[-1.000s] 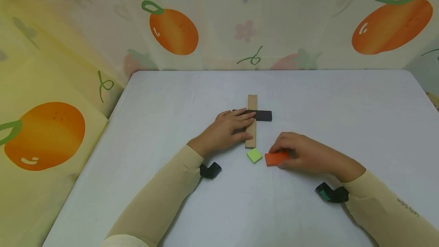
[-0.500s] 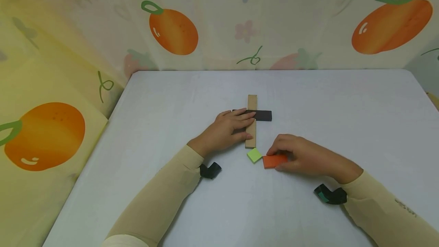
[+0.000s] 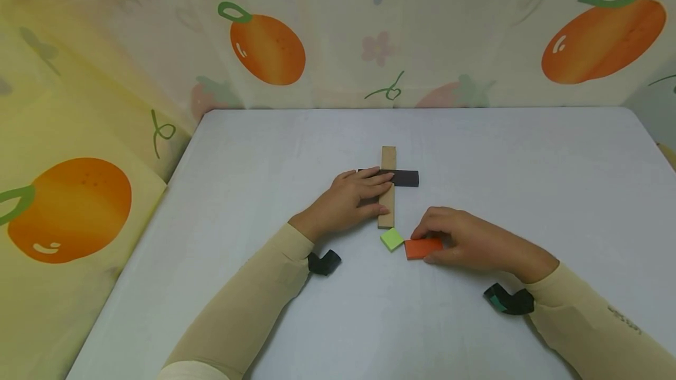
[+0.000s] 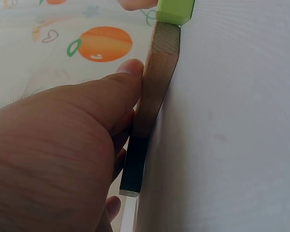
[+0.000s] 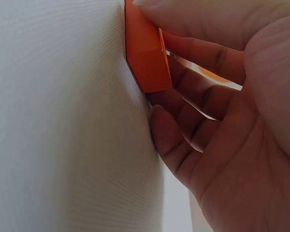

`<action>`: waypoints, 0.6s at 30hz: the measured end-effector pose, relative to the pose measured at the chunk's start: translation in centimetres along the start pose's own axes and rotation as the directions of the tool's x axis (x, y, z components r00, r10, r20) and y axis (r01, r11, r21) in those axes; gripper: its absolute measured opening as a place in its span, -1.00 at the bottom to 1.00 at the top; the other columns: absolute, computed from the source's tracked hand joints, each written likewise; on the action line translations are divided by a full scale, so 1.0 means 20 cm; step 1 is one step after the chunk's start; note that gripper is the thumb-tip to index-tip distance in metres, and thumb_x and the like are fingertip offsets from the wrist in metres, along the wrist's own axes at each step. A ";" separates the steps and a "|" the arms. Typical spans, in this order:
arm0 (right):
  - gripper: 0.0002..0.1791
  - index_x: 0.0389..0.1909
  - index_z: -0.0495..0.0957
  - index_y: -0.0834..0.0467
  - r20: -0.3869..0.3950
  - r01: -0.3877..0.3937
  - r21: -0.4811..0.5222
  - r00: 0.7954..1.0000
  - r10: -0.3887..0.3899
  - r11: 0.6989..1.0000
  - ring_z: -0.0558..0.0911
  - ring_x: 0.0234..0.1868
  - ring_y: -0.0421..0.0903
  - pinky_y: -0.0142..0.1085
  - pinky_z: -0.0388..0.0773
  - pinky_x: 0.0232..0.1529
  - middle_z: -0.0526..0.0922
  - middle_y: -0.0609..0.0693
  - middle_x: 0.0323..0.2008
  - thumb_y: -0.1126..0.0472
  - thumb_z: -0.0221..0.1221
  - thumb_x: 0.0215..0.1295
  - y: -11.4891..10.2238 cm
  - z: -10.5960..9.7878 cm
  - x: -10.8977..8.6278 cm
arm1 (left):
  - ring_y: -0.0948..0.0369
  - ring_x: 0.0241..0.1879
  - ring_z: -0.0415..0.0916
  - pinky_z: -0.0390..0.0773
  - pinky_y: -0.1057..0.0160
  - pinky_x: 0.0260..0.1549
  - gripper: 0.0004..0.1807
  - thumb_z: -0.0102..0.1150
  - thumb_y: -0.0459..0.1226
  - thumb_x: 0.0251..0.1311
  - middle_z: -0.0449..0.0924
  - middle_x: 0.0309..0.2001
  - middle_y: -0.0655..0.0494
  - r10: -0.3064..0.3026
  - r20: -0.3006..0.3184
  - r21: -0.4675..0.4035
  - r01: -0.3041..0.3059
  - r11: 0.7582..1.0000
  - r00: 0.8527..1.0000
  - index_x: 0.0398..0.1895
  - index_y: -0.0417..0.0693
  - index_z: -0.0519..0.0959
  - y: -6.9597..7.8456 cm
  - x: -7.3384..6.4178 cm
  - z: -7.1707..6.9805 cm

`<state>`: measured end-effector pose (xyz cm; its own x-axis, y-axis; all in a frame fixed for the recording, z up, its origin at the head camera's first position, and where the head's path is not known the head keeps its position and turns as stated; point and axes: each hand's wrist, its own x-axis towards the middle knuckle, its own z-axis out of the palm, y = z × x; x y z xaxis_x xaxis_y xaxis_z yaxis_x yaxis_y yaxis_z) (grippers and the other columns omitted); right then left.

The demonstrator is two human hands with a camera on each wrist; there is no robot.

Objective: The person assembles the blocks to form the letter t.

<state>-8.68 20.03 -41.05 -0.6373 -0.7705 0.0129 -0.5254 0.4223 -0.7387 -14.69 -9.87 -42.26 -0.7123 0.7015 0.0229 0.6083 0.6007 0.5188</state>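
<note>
My left hand (image 3: 348,199) lies with fingers spread over the left side of several flat wooden blocks. Its fingertips rest on a black block (image 3: 405,178) set crosswise, and its thumb on a tan wooden block (image 3: 386,207). Another tan block (image 3: 388,157) extends beyond the black one. Below the near tan block sits a small lime-green square block (image 3: 392,239), turned like a diamond. My right hand (image 3: 467,242) pinches an orange rectangular block (image 5: 147,53) between thumb and fingers, low against the table. The orange block's left corner is right at the green block's right corner.
The white tabletop (image 3: 264,151) spreads around the blocks. A fruit-printed curtain (image 3: 338,28) hangs behind its far edge, and yellow printed fabric (image 3: 63,133) stands along the left. Each sleeved wrist carries a black mount, the left mount (image 3: 324,263) close to the table.
My right hand has slid the orange block slightly left and toward me, up to the green block, and now holds still. The left hand has stayed in place.
</note>
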 end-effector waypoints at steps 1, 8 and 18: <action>-0.70 0.05 0.76 0.02 0.000 0.003 0.000 1.000 -0.003 1.000 0.63 -0.01 -0.19 -0.19 0.63 0.07 0.67 -0.22 0.00 0.33 0.50 0.37 0.00 0.00 0.00 | 0.23 0.69 -0.05 -0.12 -0.01 0.60 -0.31 0.32 0.02 0.55 0.27 0.64 0.25 0.000 0.000 0.001 0.000 1.000 1.000 0.61 -0.03 0.42 0.00 0.00 0.00; -0.70 0.05 0.76 0.04 -0.003 0.020 -0.007 1.000 -0.020 1.000 0.63 -0.02 -0.19 -0.19 0.64 0.07 0.67 -0.21 0.00 0.33 0.50 0.36 0.00 0.00 0.00 | 0.23 0.69 -0.06 -0.13 -0.01 0.60 -0.30 0.32 0.03 0.55 0.27 0.64 0.26 0.001 0.002 0.007 -0.001 1.000 1.000 0.62 -0.02 0.41 0.00 0.00 0.00; -0.70 0.06 0.76 0.03 0.003 0.002 -0.007 1.000 -0.002 1.000 0.62 -0.02 -0.19 -0.19 0.63 0.07 0.67 -0.22 -0.02 0.33 0.50 0.37 0.00 0.00 0.00 | 0.25 0.69 -0.08 -0.13 -0.01 0.60 -0.30 0.31 0.03 0.55 0.25 0.65 0.27 -0.007 0.009 0.020 0.007 1.000 1.000 0.62 -0.02 0.41 0.00 0.00 0.00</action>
<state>-8.68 20.02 -41.09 -0.6346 -0.7727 0.0119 -0.5302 0.4242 -0.7341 -14.74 -9.83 -42.28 -0.7138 0.7003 0.0117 0.6100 0.6134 0.5017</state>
